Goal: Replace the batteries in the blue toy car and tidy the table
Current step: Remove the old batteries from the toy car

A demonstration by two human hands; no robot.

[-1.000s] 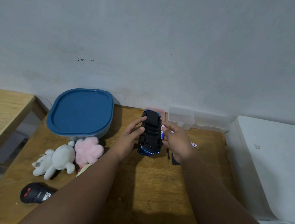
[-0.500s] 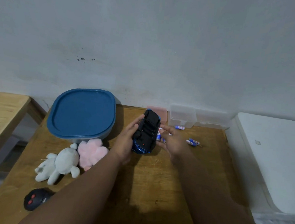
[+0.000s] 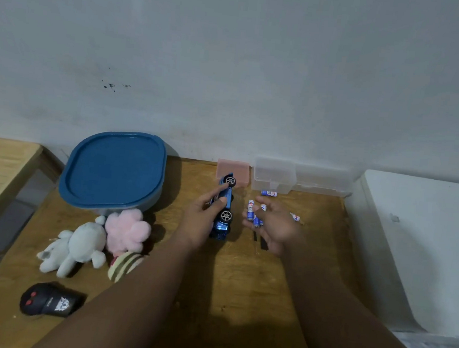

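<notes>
**Car on its side, batteries waiting**

Far to the left of the blue toy car (image 3: 228, 197), near the front edge of the wooden table (image 3: 227, 284), lies a black remote control (image 3: 48, 301), glossy plastic with two red buttons. Between it and the car sit a white plush (image 3: 75, 246), a fluffy pink plush (image 3: 126, 228) and a striped plush (image 3: 124, 266), all soft and rumpled. Behind them is a rounded-square tub with a smooth blue lid (image 3: 115, 169).

The left hand (image 3: 199, 221) grips the car, thumb and fingers curled round its shiny body. The car is turned on its side, so both spoked wheels face up. A pale pink block (image 3: 234, 168) stands just behind it, against the wall.

Just right of the car lie several small cylindrical batteries (image 3: 250, 210) in blue and white wrappers. The right hand (image 3: 273, 227) hovers over them with fingers loosely spread, gripping nothing that shows. A flat dark piece (image 3: 264, 243) lies by its wrist (possibly the compartment cover, though that is a guess). A clear plastic box (image 3: 274, 175) sits behind and to the right, and a white surface (image 3: 424, 246) lies beyond the table.

The battery swap looks to be in progress. The compartment cannot be seen. The next move probably means pinching one battery and holding the car steady, underside exposed.
</notes>
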